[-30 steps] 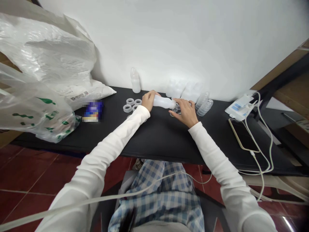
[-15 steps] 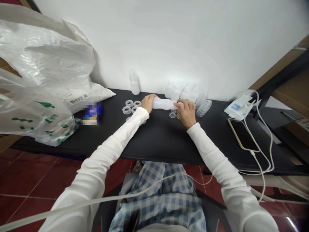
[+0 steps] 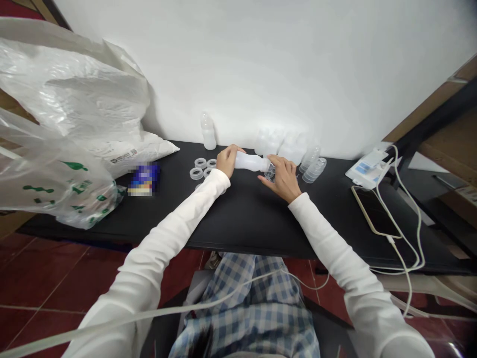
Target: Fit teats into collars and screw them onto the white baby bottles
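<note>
My left hand [image 3: 226, 161] is closed around the base end of a translucent white baby bottle [image 3: 249, 161], which lies sideways above the black table with its neck to the right. My right hand [image 3: 282, 176] is beside the neck, its thumb stretched away from the curved fingers. The index fingertip is at the neck rim; whether it presses on it I cannot tell. Small clear round pieces [image 3: 269, 174] lie beneath and behind the right hand, partly hidden. Several translucent collar rings [image 3: 197, 173] rest on the table left of my left hand, some covered by the forearm.
A capped bottle [image 3: 208, 132] stands by the wall. Several white bottles [image 3: 292, 146] and stacked clear caps [image 3: 315, 170] stand behind my right hand. Plastic bags [image 3: 74, 99] and a blue packet [image 3: 144, 178] are left. A phone [image 3: 376, 211], cables and a white box [image 3: 367, 166] lie right.
My right thumb has come away from the bottle's neck and spread toward me. The bottle has tilted slightly, its neck end lower; my left hand keeps its hold.
</note>
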A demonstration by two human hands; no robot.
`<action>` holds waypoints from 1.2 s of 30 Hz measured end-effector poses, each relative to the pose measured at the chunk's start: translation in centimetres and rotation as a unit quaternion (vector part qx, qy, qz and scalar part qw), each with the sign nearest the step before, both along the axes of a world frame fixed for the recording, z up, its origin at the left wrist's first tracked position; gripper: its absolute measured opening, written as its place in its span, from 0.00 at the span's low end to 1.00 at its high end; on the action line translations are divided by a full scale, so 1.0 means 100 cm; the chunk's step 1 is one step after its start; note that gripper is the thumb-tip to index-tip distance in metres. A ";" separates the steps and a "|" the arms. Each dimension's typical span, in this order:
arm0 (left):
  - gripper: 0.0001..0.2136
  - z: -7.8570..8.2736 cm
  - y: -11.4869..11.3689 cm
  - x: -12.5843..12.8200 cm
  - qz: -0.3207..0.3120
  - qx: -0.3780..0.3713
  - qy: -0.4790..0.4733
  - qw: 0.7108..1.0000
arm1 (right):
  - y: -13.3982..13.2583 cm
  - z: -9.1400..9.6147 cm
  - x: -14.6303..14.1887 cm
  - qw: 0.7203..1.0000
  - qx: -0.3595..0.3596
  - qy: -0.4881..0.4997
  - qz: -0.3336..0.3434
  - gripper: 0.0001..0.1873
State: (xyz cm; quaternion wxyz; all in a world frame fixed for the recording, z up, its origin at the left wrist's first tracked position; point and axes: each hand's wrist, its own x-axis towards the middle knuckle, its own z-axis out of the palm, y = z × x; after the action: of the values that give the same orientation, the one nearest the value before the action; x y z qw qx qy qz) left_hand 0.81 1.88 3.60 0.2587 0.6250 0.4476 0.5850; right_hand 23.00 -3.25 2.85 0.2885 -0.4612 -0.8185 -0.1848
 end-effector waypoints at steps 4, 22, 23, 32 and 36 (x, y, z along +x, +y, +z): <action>0.21 0.003 -0.004 0.001 -0.027 0.032 0.011 0.999 | 0.002 0.003 0.004 1.000 -0.006 0.015 -0.024 0.27; 0.22 -0.004 0.028 -0.012 -0.038 -0.260 -0.195 0.945 | 0.009 -0.005 0.019 0.974 0.109 0.190 -0.065 0.26; 0.22 -0.005 0.027 -0.009 -0.065 -0.253 -0.192 0.946 | 0.009 -0.004 0.018 0.975 0.101 0.188 -0.065 0.27; 0.21 -0.022 0.035 0.026 -0.019 -0.171 0.001 0.985 | 0.017 -0.009 0.020 0.961 0.091 0.248 -0.076 0.34; 0.17 -0.019 0.049 0.040 0.010 -0.140 0.085 0.986 | 0.020 -0.012 0.023 0.954 0.096 0.272 -0.087 0.30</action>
State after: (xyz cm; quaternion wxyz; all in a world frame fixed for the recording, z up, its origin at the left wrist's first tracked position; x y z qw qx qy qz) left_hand 4.81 6.82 1.75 0.2989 0.6257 0.5516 0.4636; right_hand 25.33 -1.28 1.69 0.5257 -0.5338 -0.6440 -0.1546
